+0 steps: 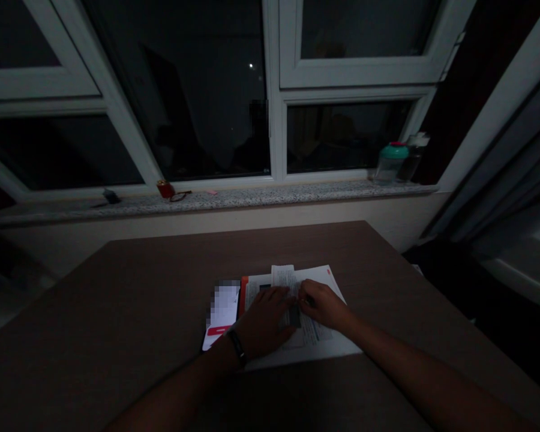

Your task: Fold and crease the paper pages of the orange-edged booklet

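Observation:
A white printed booklet [333, 345] with an orange left edge lies on the brown table. On top of it is a narrow printed paper strip [282, 275], with a darker part near my hands. My left hand [267, 318], with a dark band at the wrist, lies spread over the strip and booklet. Just right of it, my right hand [321, 305] is closed at the strip's right edge; what its fingers pinch is too small and dark to make out. A lit phone [224, 306] lies against the booklet's left side, partly behind my left wrist.
The table [162, 270] stands below a stone windowsill [261, 197]. On the sill are a small red jar [165, 189], a dark small object [111, 196], and a clear bottle [390, 165] with a teal lid. A grey curtain [490, 168] hangs at the right.

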`<state>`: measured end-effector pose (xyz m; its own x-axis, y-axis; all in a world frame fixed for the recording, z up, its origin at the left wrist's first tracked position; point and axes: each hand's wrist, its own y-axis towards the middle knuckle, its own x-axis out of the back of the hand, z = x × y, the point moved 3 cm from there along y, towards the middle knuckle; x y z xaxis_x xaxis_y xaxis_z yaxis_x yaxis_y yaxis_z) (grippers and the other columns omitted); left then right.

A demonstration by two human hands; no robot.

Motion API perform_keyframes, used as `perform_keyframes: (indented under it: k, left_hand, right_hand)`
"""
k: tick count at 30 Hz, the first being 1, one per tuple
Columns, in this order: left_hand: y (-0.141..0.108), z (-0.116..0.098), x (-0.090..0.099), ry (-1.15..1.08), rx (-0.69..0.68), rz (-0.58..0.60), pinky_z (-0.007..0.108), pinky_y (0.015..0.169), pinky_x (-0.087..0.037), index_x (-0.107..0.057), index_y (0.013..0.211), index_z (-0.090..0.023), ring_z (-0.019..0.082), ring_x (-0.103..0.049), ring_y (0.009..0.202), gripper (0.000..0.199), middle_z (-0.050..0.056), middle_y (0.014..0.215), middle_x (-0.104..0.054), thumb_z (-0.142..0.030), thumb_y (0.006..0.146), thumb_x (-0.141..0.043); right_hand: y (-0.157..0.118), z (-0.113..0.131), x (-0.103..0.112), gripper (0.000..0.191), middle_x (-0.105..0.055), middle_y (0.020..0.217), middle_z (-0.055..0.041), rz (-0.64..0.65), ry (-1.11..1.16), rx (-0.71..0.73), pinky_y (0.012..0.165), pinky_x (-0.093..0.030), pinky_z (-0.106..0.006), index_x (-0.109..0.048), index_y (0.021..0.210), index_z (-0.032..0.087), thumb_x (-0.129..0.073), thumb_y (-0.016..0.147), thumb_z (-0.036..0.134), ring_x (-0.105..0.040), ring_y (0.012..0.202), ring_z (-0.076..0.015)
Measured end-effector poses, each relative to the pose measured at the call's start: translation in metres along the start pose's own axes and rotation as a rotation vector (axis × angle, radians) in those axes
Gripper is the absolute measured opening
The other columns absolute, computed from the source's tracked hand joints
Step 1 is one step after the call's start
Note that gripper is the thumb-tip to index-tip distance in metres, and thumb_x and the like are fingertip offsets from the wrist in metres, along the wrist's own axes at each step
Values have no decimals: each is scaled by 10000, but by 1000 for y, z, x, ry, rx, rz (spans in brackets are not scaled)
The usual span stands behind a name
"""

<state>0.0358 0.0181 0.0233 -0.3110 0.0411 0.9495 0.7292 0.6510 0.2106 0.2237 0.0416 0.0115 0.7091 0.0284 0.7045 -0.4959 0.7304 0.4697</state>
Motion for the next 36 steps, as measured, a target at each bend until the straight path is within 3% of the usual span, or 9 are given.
perform_keyframes:
  k: [8, 18, 27, 32, 36]
  left_hand:
    - [5, -8, 9, -10, -21, 31, 463, 1027, -384, -543, 1202, -235, 283, -452, 1230, 367, 83, 1301, -527, -354, 879, -670]
    - [4, -7, 5, -4, -19, -24, 472, 1049, -374, -432, 1330, -227, 283, -447, 1248, 543, 90, 1345, -513, -357, 866, -682]
    - [2, -4, 2, -9, 4, -3, 491, 1079, -347, -431, 1332, -229, 296, -409, 1309, 540, 106, 1417, -460, -361, 868, -675]
    - [2, -2, -2, 2, 3, -9, 494, 1097, -328, -353, 1421, -230, 287, -368, 1350, 621, 106, 1473, -415, -388, 894, -641]
    - [1, 0, -4, 22, 1, 7, 504, 1088, -330, -354, 1433, -225, 298, -369, 1348, 616, 111, 1482, -409, -417, 908, -613]
  right_hand:
    - [-7, 9, -2, 144, -576, 715, 19, 148, 48, 163, 632, -399, -231, -555, 810, 203, -612, 741, 90, -545, 642, -133]
    - [2, -2, -4, 157, -535, 744, 3, -3, -63, -7, 639, -389, -231, -516, 777, 197, -544, 799, 44, -524, 696, -146]
    - [-4, 6, -5, 172, -563, 750, 6, 161, 68, 175, 650, -415, -232, -525, 773, 202, -576, 748, 39, -553, 699, -144]
    - [1, 2, -5, 165, -555, 765, -15, 56, 11, 114, 654, -412, -241, -501, 750, 202, -533, 799, 48, -542, 724, -155]
    - [2, -5, -3, 147, -513, 714, 17, -36, -25, -37, 603, -375, -226, -496, 767, 200, -550, 808, 69, -506, 656, -136]
